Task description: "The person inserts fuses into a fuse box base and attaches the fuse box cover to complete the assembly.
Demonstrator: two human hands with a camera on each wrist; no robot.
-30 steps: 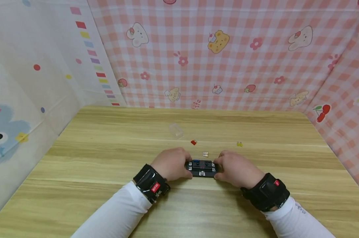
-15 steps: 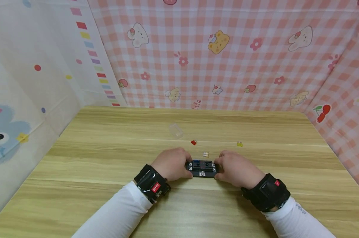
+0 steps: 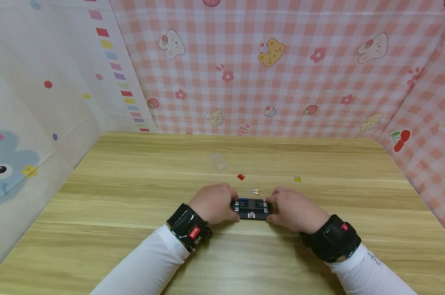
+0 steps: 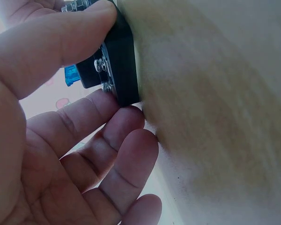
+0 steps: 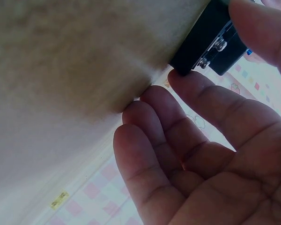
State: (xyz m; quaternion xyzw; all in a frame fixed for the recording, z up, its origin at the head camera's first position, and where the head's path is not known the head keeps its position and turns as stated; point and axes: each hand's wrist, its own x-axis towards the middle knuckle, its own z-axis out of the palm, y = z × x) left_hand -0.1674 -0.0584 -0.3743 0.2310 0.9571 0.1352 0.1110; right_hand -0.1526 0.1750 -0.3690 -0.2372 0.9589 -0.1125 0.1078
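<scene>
over the last second, no shift is seen: on the counter (image 3: 134, 176), just nearer than the small clear fuse (image 3: 255, 191), both ends of the black block (image 3: 251, 210) are still pinched, by the left hand (image 3: 213, 204) and right hand (image 3: 295, 209); a steadying pause is suggested.

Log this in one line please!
left grip: holds black block; right grip: holds same block; beyond: red piece, yellow piece, small clear piece, clear case

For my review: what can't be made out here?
Head: ends of the black block, covered by the left grip and right grip.
Head: any markings on the red piece and yellow piece, too small.
Left wrist: black block partly behind the left grip.
Right wrist: part of the black block, past top edge.
</scene>
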